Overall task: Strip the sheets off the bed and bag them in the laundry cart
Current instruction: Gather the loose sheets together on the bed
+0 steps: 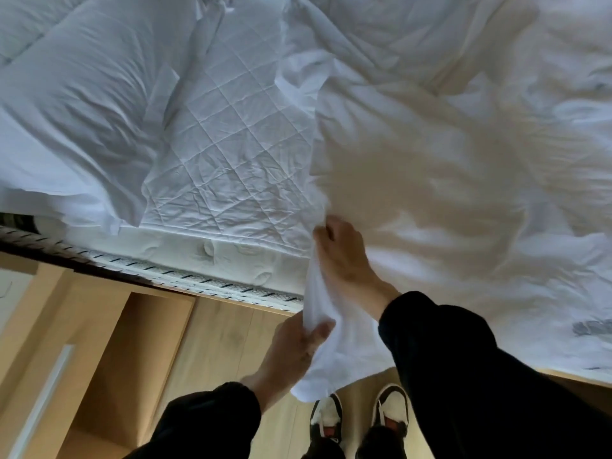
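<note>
Head view: left grip [294, 349] and right grip [344, 260] are clenching the sheet [344, 359] at its bunched edge; being soft, light and limp, it is likely gathering easily there.

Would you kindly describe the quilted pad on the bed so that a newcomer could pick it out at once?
Start at the big white bed filling the upper view. Between the plump white pillow on the left and the loose white sheet bunched on the right lies the bared white quilted mattress pad. Only it is flat and stitched in diamonds; its neighbours are plain, rumpled cloth.
</note>
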